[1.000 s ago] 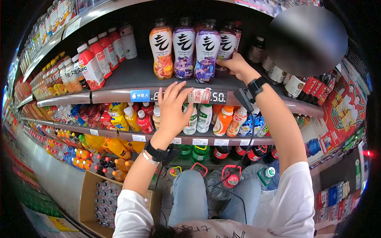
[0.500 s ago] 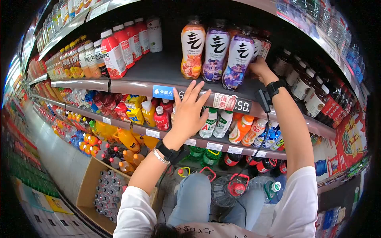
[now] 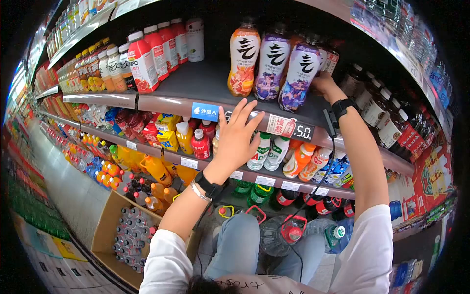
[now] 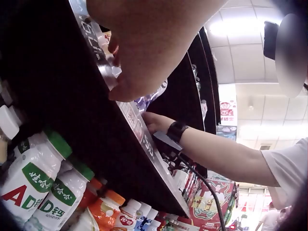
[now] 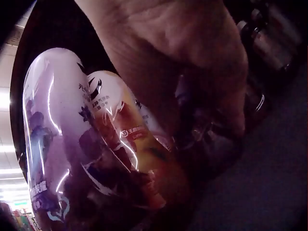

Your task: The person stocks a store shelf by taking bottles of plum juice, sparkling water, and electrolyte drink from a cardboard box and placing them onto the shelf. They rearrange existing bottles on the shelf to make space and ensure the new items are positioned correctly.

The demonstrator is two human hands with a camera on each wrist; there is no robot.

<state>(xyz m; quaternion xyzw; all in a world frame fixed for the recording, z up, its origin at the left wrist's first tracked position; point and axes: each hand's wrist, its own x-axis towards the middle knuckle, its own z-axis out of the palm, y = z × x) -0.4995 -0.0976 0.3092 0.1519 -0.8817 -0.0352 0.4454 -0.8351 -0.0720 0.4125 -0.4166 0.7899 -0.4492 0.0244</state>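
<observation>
Three soft drink bottles stand at the front of the upper shelf (image 3: 215, 78): an orange-labelled bottle (image 3: 243, 63) and two purple-labelled ones, the middle purple bottle (image 3: 270, 68) and the right purple bottle (image 3: 298, 78). My right hand (image 3: 323, 85) reaches in beside the right one, its fingers partly hidden. In the right wrist view it grips a dark purplish bottle (image 5: 214, 144) low down in the shadow, just behind the front row. My left hand (image 3: 238, 132) rests with spread fingers on the shelf's front price strip (image 3: 171, 108).
Red-labelled juice bottles (image 3: 143, 63) stand left on this shelf, dark bottles (image 3: 377, 108) right. The shelf below holds white milk-drink bottles (image 3: 276, 152). A cardboard box (image 3: 105, 220) of small bottles and large water jugs (image 3: 274, 237) sit on the floor. A cable (image 3: 320, 181) hangs from the right wrist.
The head view has turned, so the shelf appears farther right. My right hand has gone deeper behind the front purple bottle. The left hand stays at the shelf edge.
</observation>
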